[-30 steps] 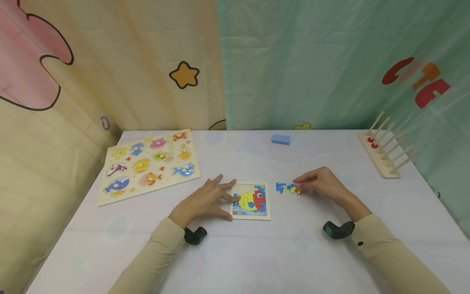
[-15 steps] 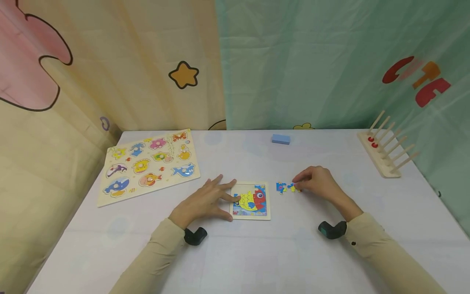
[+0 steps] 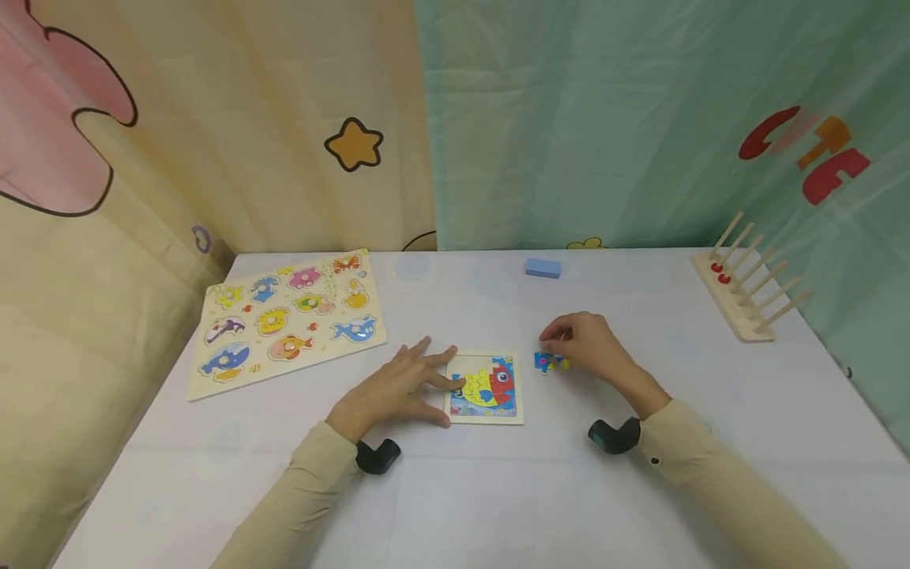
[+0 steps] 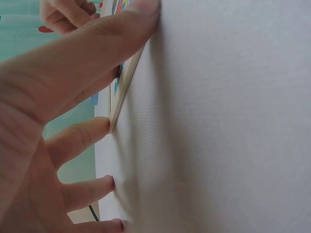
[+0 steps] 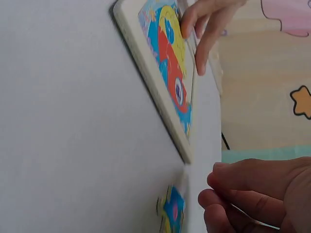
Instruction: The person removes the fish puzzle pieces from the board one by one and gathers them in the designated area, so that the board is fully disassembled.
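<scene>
Lies flat on the desk (image 3: pixel 483 498) as a pale-framed fish puzzle (image 3: pixel 490 389), bare along its top, with loose blue-and-yellow pieces (image 3: pixel 543 363) near its right edge.

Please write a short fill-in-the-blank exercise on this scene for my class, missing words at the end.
1. The left hand touches the framed puzzle, which pictures a ____.
2. In the head view, the loose puzzle pieces lie to the ____ of that frame.
3. The peg stand holds ____ red beads.
4. The small rectangular block is ____.

Missing words: fish; right; two; blue.
</scene>
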Motion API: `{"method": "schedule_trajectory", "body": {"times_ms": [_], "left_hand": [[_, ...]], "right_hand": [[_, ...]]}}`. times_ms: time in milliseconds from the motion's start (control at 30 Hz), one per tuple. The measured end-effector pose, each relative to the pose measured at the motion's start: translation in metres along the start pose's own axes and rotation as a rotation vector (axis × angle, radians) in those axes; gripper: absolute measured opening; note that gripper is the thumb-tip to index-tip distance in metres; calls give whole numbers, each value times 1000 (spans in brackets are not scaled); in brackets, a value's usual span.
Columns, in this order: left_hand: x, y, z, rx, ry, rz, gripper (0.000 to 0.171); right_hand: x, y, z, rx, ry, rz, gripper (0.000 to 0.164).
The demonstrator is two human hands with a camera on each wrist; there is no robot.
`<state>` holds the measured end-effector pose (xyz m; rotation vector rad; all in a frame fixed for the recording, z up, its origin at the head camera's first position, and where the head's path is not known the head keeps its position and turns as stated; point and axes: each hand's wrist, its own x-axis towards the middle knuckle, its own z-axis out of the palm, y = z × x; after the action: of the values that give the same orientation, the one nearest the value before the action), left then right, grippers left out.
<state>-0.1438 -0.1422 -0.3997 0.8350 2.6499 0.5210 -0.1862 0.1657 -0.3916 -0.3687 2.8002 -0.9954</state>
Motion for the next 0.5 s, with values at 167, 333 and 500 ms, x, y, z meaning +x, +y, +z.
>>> {"method": "schedule_trajectory", "body": {"times_ms": [167, 333, 500], "left_hand": [[0, 0, 1, 1, -1, -3, 62], [1, 1, 0, 18, -1, -5, 62], [1, 1, -1, 26, -4, -11, 62]], "right_hand": [[12, -28, 24, 28, -67, -16, 16], [20, -44, 40, 2, -123, -17, 18], [23, -54, 48, -77, -152, 24, 19]]}}
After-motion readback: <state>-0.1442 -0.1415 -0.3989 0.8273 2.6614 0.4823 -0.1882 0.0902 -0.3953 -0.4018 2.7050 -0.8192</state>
